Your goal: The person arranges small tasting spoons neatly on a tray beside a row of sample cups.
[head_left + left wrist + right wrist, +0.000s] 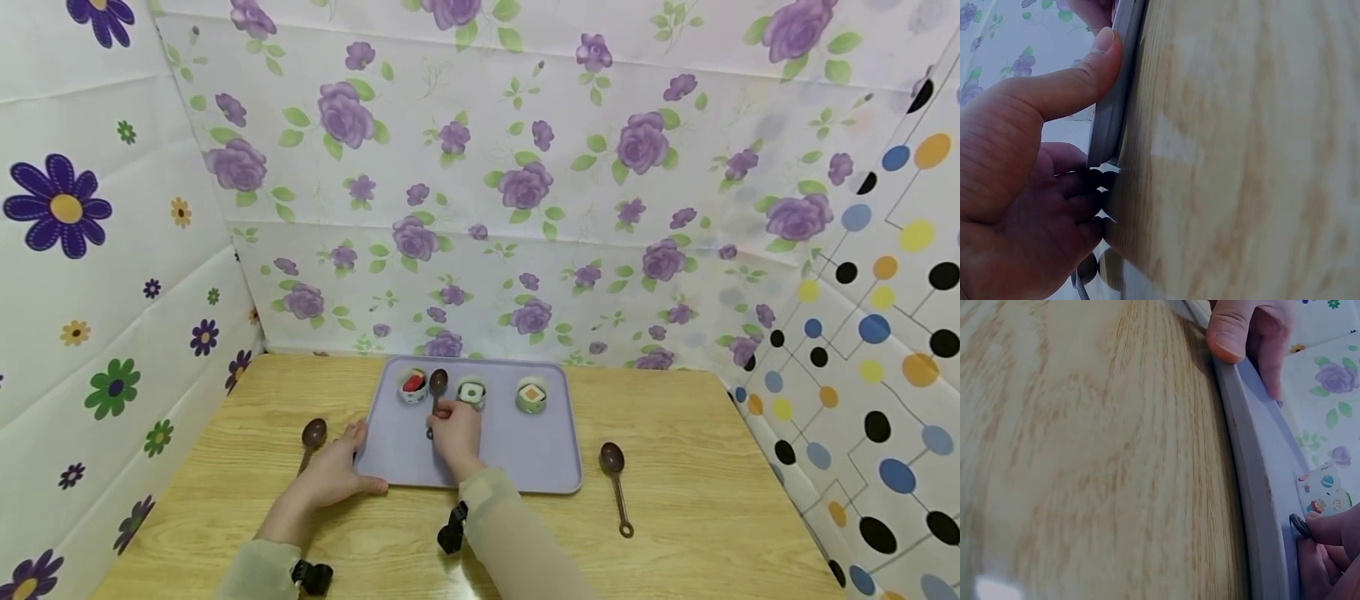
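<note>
My right hand pinches the handle of a brown spoon over the lilac tray. The spoon's bowl points away, between a small patterned cup with red contents and a cup topped by a white, dark-centred piece. In the right wrist view the handle's ring end pokes out beside the fingers. My left hand touches the tray's near left corner, thumb at the front edge and fingers along the left side. A third cup, green with a white and orange top, stands on the tray's right.
A second brown spoon lies on the wooden table left of the tray, its handle partly behind the left hand. Another brown spoon lies to the right. Patterned cloth walls border the table at the back and sides.
</note>
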{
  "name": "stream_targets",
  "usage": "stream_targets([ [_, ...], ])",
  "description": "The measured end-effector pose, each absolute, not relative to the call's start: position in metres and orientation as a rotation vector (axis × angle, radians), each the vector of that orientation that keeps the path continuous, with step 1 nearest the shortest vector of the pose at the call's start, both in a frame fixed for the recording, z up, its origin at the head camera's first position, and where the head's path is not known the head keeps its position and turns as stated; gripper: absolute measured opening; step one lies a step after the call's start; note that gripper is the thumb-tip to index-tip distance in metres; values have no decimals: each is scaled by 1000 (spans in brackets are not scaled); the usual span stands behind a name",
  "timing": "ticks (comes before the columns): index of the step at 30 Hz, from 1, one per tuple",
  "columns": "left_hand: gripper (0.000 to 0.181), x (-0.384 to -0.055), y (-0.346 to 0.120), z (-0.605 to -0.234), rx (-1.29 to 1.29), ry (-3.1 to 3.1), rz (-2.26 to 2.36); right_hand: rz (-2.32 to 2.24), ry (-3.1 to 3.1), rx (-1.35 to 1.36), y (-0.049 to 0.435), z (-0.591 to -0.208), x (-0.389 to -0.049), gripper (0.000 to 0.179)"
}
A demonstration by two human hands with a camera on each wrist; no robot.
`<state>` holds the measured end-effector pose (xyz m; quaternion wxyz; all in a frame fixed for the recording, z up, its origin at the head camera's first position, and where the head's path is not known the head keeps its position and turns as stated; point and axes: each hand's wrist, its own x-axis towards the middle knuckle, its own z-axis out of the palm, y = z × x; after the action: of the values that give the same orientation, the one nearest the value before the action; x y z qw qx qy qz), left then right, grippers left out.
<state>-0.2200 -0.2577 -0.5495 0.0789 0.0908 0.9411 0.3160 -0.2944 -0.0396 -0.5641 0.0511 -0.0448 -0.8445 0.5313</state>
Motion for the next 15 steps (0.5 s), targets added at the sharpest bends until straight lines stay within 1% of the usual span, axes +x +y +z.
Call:
stream_targets([
  [6,129,-219,-257,-548,272,2812,951,1541,-2595,-112,-41,-562,-292,12],
  [15,129,-220,-257,-549,264,2810,950,1509,-2620,-85,-41,-562,-290,9],
])
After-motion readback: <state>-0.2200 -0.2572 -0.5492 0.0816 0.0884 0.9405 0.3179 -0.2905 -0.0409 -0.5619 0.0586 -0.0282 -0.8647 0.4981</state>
